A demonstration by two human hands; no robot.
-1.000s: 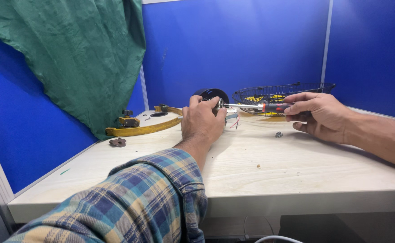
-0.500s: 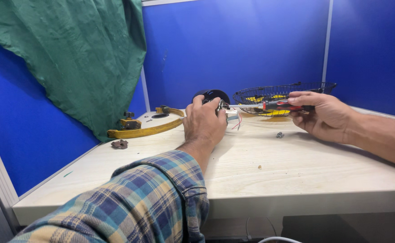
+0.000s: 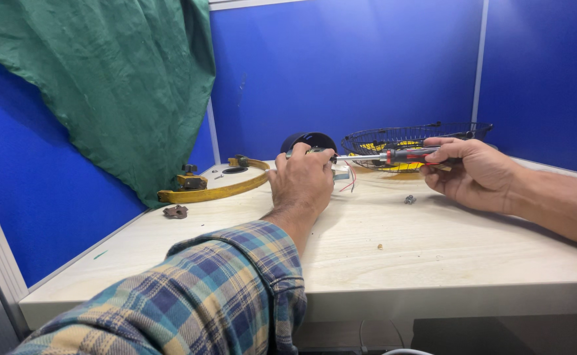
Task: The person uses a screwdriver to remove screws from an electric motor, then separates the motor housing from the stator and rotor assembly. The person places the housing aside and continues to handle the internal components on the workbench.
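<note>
My left hand [image 3: 303, 183] is closed around a small motor unit [image 3: 341, 173] with thin red and white wires, holding it on the pale wooden table [image 3: 433, 256]. A black round housing [image 3: 308, 141] stands just behind that hand. My right hand [image 3: 476, 172] grips a screwdriver [image 3: 393, 156] with a red and black handle, held level, its metal shaft pointing left with the tip at the motor unit. My left sleeve is plaid.
A black wire fan guard [image 3: 416, 137] with yellow parts inside lies at the back. A curved yellow bracket [image 3: 213, 189] and a small dark knob [image 3: 176, 211] lie at the left. A loose screw [image 3: 408, 199] sits near my right hand. Green cloth [image 3: 104, 85] hangs over the blue partition.
My right hand has lifted slightly, keeping the screwdriver level at the motor unit. My left hand has stayed on the unit.
</note>
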